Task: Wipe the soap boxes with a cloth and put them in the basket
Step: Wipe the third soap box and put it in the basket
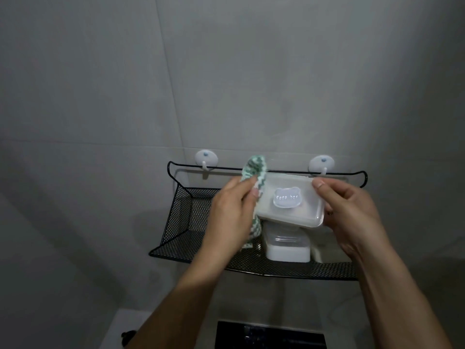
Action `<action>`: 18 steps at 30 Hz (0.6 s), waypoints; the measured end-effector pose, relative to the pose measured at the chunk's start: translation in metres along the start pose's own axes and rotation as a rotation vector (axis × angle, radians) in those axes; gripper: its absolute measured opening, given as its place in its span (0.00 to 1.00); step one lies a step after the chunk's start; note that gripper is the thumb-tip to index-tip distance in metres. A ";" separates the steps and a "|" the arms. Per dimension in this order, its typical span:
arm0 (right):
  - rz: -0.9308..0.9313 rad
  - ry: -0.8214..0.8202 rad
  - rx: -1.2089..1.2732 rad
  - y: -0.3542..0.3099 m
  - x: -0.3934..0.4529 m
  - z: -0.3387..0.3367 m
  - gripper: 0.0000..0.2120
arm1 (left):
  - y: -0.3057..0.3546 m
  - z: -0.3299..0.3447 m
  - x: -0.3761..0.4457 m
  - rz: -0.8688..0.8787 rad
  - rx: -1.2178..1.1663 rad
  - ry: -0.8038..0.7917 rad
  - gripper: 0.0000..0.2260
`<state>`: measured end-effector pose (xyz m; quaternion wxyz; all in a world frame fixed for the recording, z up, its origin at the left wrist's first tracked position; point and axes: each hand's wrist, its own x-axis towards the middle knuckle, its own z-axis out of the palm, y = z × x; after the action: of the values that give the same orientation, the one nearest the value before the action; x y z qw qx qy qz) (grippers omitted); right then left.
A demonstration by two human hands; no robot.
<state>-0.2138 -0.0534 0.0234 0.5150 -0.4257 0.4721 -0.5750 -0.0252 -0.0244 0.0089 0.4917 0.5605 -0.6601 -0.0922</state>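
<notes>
Both hands work above the basket (176,222): the left hand (227,215) grips the cloth (251,170) against the soap box (289,202), which the right hand (352,210) pinches by its edge. That hold looks slight — a firm wipe could knock the box loose onto the second box (288,248) lying in the basket.

2 bare forearms, left hand (227,215), right hand (352,212), no sleeves, short unpainted nails
</notes>
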 end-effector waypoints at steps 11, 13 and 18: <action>0.035 0.084 0.120 -0.005 0.001 0.002 0.04 | -0.003 0.010 -0.015 -0.293 -0.492 -0.078 0.12; 0.049 0.101 0.136 -0.003 0.002 0.004 0.05 | 0.000 0.012 -0.022 -0.322 -0.594 -0.074 0.13; 0.066 0.074 0.145 0.003 0.003 0.012 0.04 | 0.004 0.016 -0.025 -0.442 -0.824 0.021 0.11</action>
<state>-0.2017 -0.0573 0.0230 0.5453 -0.3500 0.4617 -0.6059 -0.0431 -0.0092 -0.0100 0.6484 0.4465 -0.4283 -0.4436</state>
